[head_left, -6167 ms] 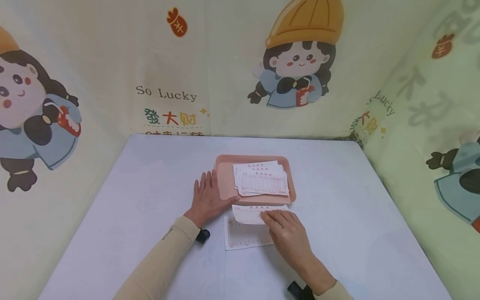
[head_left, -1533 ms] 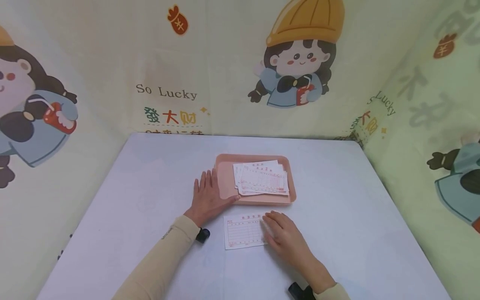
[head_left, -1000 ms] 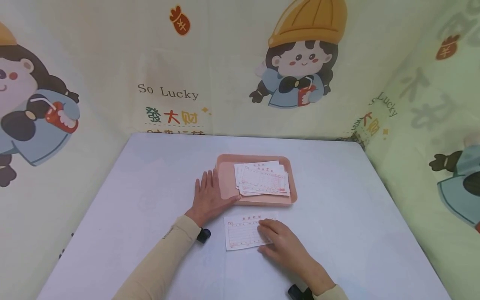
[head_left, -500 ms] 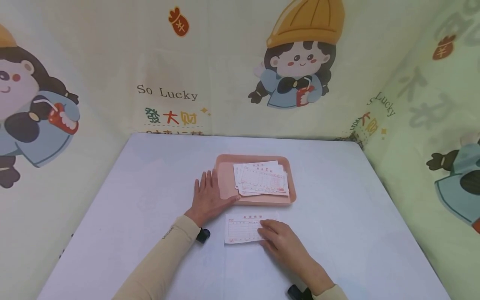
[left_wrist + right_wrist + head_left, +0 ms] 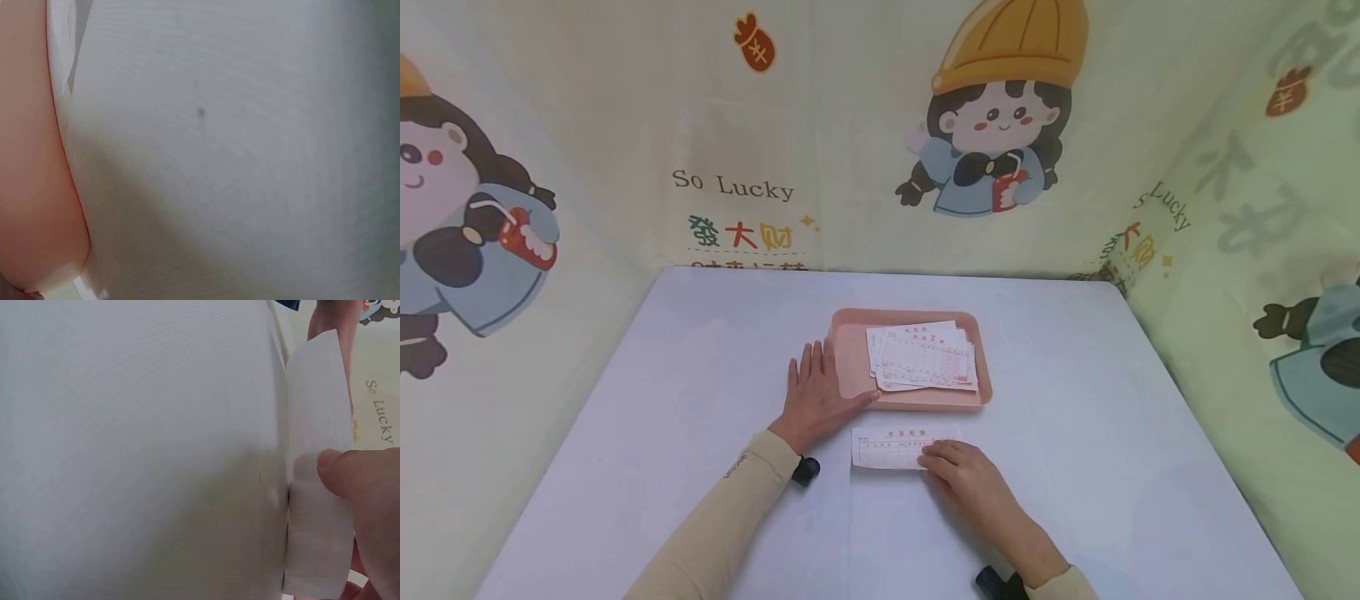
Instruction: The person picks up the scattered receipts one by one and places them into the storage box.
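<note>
A printed paper slip [image 5: 886, 454] with red lettering and a ruled grid lies in front of the pink tray [image 5: 853, 358]. My right hand [image 5: 976, 483] pinches its right part, and its near edge is raised off the table. From the right wrist, the thumb [image 5: 340, 472] presses the blank back of the curved slip [image 5: 317, 540]; the other fingers are mostly hidden behind the paper. With fingers spread and straight, my left hand [image 5: 811, 396] rests along the tray's left side, thumb on its front rim. The left wrist view shows mainly bare table beside that hand.
Several similar slips [image 5: 925, 358] lie overlapping in the right part of the tray. A white table [image 5: 715, 333] spreads around it, with a cartoon-printed cloth [image 5: 850, 133] hanging behind and at both sides. A small black device [image 5: 806, 472] sits at the left wrist.
Earlier a lifted slip was held above another; by 1.5 s ago one lay flat there. My right hand then slid to its near edge and has raised that edge. The left hand stays put.
</note>
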Tool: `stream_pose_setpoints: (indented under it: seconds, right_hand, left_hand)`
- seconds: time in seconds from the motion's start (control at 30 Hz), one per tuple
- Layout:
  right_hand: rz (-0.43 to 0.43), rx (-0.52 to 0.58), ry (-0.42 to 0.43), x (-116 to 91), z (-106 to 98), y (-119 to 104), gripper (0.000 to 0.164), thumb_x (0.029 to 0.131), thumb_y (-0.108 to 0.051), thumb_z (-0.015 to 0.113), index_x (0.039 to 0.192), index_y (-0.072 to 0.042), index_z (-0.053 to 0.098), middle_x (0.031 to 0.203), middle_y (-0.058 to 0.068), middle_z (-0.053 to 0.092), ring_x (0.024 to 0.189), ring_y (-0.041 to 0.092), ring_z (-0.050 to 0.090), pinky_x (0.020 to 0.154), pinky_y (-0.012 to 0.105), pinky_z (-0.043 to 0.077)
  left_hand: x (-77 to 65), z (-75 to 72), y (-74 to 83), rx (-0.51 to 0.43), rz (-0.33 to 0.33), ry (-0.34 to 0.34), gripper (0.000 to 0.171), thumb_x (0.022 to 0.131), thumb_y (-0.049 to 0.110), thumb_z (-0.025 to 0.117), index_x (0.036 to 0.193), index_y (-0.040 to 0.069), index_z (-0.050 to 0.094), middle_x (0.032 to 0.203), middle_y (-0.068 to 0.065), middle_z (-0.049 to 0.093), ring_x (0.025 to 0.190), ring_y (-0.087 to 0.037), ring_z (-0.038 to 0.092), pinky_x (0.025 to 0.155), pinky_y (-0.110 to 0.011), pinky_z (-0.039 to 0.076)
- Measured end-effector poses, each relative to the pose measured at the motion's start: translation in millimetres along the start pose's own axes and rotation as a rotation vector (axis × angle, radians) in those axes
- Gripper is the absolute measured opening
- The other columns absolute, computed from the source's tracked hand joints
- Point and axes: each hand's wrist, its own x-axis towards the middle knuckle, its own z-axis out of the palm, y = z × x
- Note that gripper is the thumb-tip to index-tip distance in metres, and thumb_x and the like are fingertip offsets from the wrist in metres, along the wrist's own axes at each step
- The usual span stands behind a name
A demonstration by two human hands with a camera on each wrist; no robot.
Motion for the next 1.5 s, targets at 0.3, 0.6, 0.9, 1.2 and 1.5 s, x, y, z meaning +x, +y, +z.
stream_pose_setpoints:
  seconds: [0.3, 0.6, 0.9, 1.2, 1.5]
  right_hand:
    - [0.038, -0.059, 0.008, 0, -3, -2, 0.03, 0.07, -0.007, 0.087, 0.099, -0.014, 0.078, 0.098, -0.001, 0.075, 0.094, 0.015, 0.069, 0.084, 0.034, 0.058]
    - [0.093, -0.118, 0.087, 1, 3, -10, 0.021, 0.069, -0.01, 0.088, 0.085, -0.012, 0.074, 0.096, 0.006, 0.076, 0.096, 0.024, 0.071, 0.086, 0.042, 0.057]
    - [0.115, -0.156, 0.097, 1, 9, -19, 0.018, 0.071, -0.01, 0.087, 0.084, -0.011, 0.074, 0.102, 0.012, 0.076, 0.101, 0.031, 0.072, 0.091, 0.046, 0.056]
    - [0.034, -0.148, 0.129, 2, 13, -15, 0.03, 0.066, 0.0, 0.087, 0.092, -0.008, 0.075, 0.102, 0.011, 0.076, 0.099, 0.028, 0.072, 0.087, 0.041, 0.058]
    - [0.04, -0.145, 0.146, 3, 9, -16, 0.037, 0.069, 0.001, 0.085, 0.104, -0.009, 0.076, 0.104, 0.008, 0.076, 0.099, 0.026, 0.071, 0.088, 0.041, 0.057]
  left_hand:
    - [-0.5, -0.5, 1.0, 0.005, 0.0, -0.001, 0.124, 0.08, 0.084, 0.048, 0.158, 0.0, 0.002, 0.164, -0.026, 0.012, 0.154, -0.04, 0.006, 0.123, -0.06, 0.006]
    - [-0.3, 0.6, 1.1, -0.003, 0.002, 0.003, 0.123, 0.08, 0.083, 0.049, 0.158, 0.0, 0.002, 0.164, -0.026, 0.012, 0.154, -0.04, 0.006, 0.123, -0.059, 0.005]
    - [1.4, 3.5, 0.1, -0.002, -0.004, 0.003, 0.124, 0.079, 0.084, 0.05, 0.159, 0.001, 0.002, 0.164, -0.025, 0.012, 0.154, -0.04, 0.006, 0.123, -0.059, 0.005]
    - [0.3, 1.2, 1.3, -0.002, -0.008, -0.001, 0.122, 0.08, 0.082, 0.051, 0.159, 0.001, 0.003, 0.164, -0.024, 0.013, 0.154, -0.04, 0.007, 0.123, -0.059, 0.006]
    - [0.0, 0.6, 0.5, 0.005, -0.002, 0.0, 0.123, 0.08, 0.082, 0.05, 0.158, 0.001, 0.002, 0.164, -0.025, 0.012, 0.154, -0.04, 0.007, 0.123, -0.06, 0.006]
